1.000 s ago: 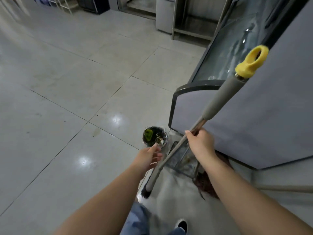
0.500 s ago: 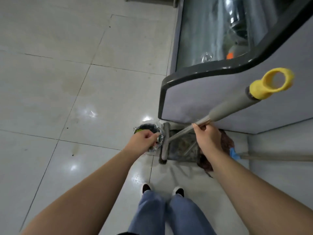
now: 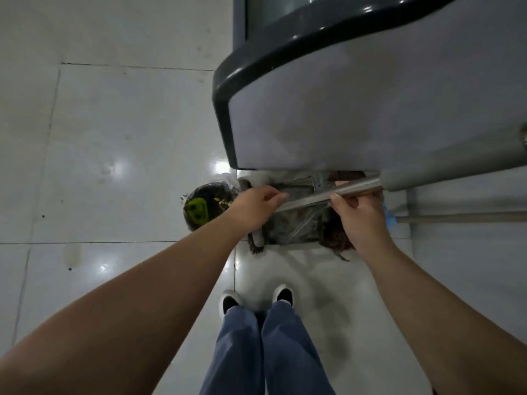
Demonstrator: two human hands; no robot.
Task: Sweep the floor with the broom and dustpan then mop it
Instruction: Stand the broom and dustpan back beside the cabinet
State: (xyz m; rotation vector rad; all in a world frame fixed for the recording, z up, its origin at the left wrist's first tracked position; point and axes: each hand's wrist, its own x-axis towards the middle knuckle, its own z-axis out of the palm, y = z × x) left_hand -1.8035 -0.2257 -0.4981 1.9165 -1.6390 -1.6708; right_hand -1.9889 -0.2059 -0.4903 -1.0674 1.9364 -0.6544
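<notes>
Now both hands (image 3: 308,208) clamped on slanted silver broom handle (image 3: 356,189) with grey sleeve.

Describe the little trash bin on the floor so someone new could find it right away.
Start at the big grey freezer cabinet and drop to its near left corner on the tiled floor. Just left of the person's left hand sits the small round dark bin. It alone shows something bright green inside.

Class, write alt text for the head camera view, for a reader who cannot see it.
Seen from above, a person's right hand grips a metal broom handle while the left hand reaches toward it, over a dustpan beside a grey freezer. A dark bag of rubbish lies on the tiled floor.
</notes>
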